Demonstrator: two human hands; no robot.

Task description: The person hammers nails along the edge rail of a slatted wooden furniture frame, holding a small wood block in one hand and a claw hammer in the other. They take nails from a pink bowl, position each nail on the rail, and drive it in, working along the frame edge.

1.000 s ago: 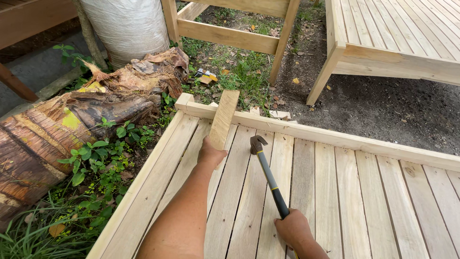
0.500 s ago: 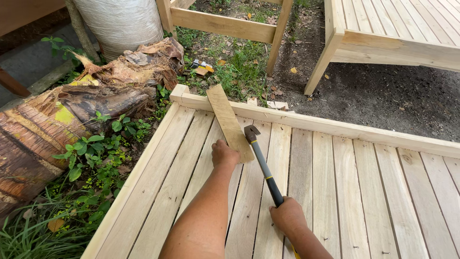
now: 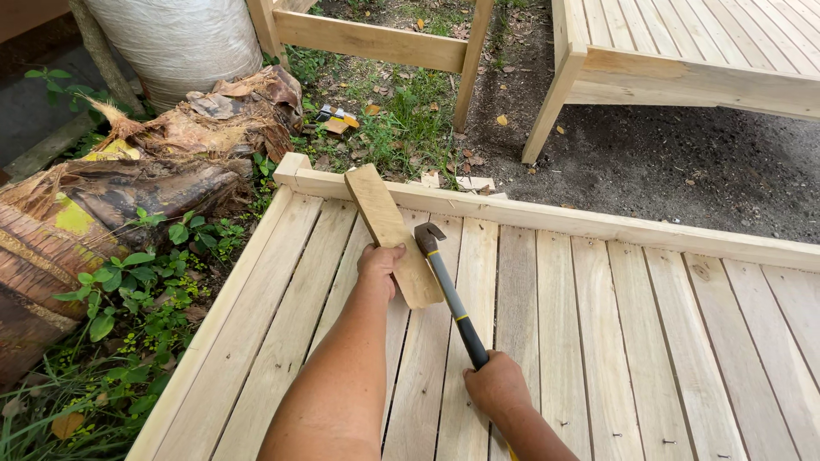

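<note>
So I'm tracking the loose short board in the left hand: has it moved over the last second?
Yes. The short board has swung: its far end, earlier tipped right over the frame rail, now tips left toward the corner.

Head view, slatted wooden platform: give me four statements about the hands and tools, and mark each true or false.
1. The left hand grips a short loose pale wooden board lying on the slatted wooden platform. True.
2. The right hand holds a saw. False: it holds a claw hammer with a black and yellow handle.
3. The hammer head rests beside the board. True.
4. The board lies parallel to the slats. False: it lies slanted across them.
</note>
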